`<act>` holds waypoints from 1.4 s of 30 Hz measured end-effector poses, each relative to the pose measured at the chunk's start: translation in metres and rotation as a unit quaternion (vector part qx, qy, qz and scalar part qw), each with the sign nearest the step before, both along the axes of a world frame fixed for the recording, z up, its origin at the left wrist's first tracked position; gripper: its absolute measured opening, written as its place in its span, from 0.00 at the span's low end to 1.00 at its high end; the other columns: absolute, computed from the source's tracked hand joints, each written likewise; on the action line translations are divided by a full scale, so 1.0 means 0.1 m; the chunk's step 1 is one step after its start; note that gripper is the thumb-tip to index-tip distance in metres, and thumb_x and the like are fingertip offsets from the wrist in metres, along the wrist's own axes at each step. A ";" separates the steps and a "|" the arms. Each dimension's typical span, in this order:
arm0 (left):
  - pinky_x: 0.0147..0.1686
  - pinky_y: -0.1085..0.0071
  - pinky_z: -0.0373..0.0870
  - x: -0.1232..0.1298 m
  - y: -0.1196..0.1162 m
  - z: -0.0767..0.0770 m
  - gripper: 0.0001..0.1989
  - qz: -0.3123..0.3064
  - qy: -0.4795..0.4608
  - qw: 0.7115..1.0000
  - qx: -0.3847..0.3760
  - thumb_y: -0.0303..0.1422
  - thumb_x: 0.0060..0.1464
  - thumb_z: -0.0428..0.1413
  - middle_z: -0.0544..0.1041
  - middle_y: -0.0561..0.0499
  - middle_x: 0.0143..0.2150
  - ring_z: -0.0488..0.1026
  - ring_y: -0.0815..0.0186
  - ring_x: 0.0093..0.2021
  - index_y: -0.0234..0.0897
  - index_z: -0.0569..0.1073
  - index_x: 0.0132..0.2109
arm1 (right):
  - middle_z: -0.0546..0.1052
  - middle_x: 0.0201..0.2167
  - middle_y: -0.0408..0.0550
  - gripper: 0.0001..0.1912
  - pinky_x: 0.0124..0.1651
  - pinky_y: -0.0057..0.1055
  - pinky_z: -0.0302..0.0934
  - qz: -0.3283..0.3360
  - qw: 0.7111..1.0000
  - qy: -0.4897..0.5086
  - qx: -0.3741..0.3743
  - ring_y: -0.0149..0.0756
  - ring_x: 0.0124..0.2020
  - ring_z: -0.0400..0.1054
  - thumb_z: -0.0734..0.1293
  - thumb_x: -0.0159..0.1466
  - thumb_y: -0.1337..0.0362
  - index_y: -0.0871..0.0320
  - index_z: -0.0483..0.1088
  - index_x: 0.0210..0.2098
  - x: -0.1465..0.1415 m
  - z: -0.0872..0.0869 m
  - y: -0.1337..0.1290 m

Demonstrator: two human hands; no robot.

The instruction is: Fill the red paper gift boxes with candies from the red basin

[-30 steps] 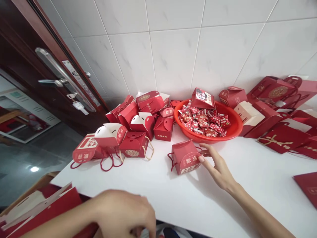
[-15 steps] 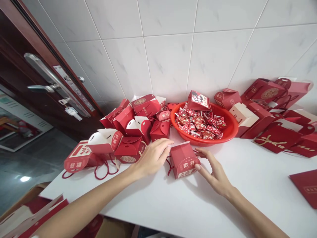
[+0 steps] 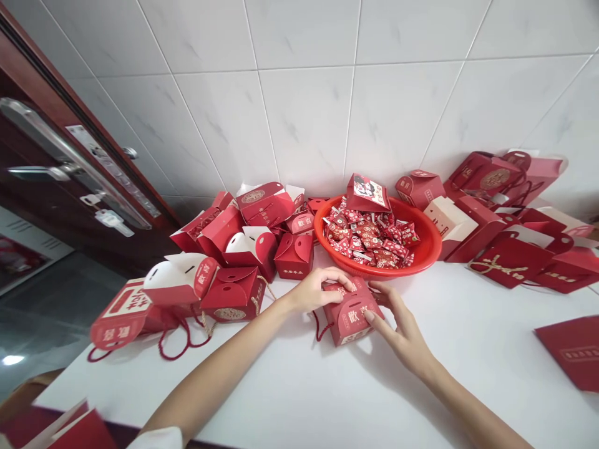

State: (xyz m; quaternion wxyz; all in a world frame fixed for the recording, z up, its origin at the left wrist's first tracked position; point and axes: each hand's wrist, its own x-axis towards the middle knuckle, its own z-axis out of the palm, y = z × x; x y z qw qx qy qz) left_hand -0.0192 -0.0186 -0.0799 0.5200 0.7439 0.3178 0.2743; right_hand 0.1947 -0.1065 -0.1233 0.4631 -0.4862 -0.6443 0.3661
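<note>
Between my hands on the white table stands a small red box [image 3: 352, 319] with pale lettering, its flaps lying nearly flat over the top and a dark red cord at its left side. My left hand [image 3: 321, 290] is curled over the box's far left part, thumb and fingers on the top flap. Along the right side, my right hand [image 3: 397, 319] has its thumb on the front flap and its fingers behind the right edge. Just beyond is an orange-red basin [image 3: 421, 252] of wrapped candies [image 3: 369, 237], with another red box [image 3: 367, 193] resting on them.
Red and white boxes [image 3: 234, 296] with cord handles crowd the table's left side. More boxes and bags [image 3: 512, 255] stand at the right, with a flat red piece [image 3: 571, 352] nearer. A tiled wall [image 3: 304, 125] rises behind; a door with keys [image 3: 112, 221] is at left.
My left hand has moved onto the box top, and the rear flap that stood up is now folded down. My right hand remains at the box's right side. The view has shifted slightly.
</note>
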 end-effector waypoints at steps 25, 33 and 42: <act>0.47 0.69 0.68 0.09 0.01 0.05 0.10 -0.038 0.024 0.999 -0.016 0.33 0.49 0.66 0.77 0.51 0.39 0.73 0.63 0.42 0.35 0.75 0.36 | 0.77 0.55 0.54 0.24 0.57 0.45 0.67 -0.024 0.999 0.041 -0.025 0.48 0.54 0.72 0.66 0.67 0.47 0.53 0.68 0.56 -0.01 -0.08 0.05; 0.48 0.67 0.68 0.09 0.02 0.06 0.11 -0.045 0.027 0.998 -0.037 0.34 0.48 0.67 0.77 0.50 0.39 0.73 0.62 0.43 0.35 0.75 0.35 | 0.80 0.39 0.53 0.24 0.51 0.47 0.69 -0.106 0.994 -0.003 -0.036 0.48 0.42 0.74 0.67 0.63 0.40 0.55 0.76 0.39 0.11 -0.08 0.11; 0.46 0.68 0.71 0.12 -0.01 0.06 0.12 -0.063 0.027 0.996 -0.052 0.35 0.50 0.67 0.79 0.50 0.42 0.75 0.62 0.44 0.36 0.76 0.40 | 0.81 0.45 0.53 0.26 0.47 0.41 0.73 -0.042 0.997 0.036 -0.053 0.46 0.45 0.77 0.68 0.64 0.43 0.54 0.72 0.52 0.06 -0.03 0.11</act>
